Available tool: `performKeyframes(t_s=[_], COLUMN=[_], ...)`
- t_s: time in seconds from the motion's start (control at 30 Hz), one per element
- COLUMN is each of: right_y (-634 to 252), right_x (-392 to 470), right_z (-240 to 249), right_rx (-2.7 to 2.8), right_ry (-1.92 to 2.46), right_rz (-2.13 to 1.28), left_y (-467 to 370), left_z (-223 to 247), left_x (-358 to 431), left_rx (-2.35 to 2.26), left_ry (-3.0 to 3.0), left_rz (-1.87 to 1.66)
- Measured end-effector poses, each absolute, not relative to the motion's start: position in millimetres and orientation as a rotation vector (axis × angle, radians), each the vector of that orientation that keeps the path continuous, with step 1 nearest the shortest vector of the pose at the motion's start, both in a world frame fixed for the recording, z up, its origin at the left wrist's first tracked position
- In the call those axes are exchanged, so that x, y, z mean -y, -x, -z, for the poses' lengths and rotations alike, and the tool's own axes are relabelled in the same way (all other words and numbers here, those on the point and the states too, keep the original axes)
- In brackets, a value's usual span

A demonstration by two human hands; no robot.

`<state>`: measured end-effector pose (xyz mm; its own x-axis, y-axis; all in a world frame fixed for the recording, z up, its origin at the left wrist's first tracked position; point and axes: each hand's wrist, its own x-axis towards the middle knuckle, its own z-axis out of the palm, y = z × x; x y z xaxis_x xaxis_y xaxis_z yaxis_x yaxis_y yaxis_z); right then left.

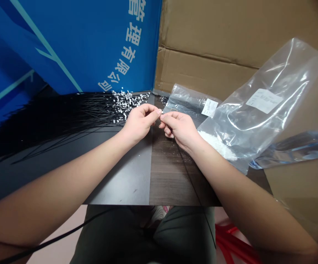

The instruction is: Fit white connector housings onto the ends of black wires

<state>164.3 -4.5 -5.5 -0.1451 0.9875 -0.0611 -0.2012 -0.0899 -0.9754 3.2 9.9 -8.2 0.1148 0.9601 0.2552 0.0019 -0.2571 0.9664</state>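
The far side is closed off by a tall brown cardboard sheet (230, 29) on the right and a glossy blue panel (98, 44) with white lettering on the left. Before them, a dark wood-grain counter (170, 183) is covered on its left by a smooth grey mat (126, 172). On this mat a thick bundle of thin black wires (46, 117) is laid, many of them tipped at the near-middle end with small white tabs (124, 101). On the right, a large clear plastic bag (238, 121) with a white label is propped up, and white pieces (218, 145) are gathered at its bottom; a smaller clear labelled bag (186, 99) is set behind the hands. Over the counter, a single thin black wire (188, 174), trailing past the near edge, is grasped in the pinched grip of the right hand (182, 128). By the left hand (139, 123), a tiny white piece (162, 112) is apparently pinched at the wire's upper end.
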Motion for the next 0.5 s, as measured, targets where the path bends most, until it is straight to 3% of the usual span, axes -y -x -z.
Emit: performKeyframes(t_s=[0.5], right_y=[-165.9], right_x=[5.1], right_z=[3.9], right_rx=[1.106], right_ry=[1.03], right_rz=[-1.427], left_y=[-1.4], left_z=[11.3], left_x=[-12.7], left_rx=[-1.023], left_ry=[-1.492], left_rz=[-1.289])
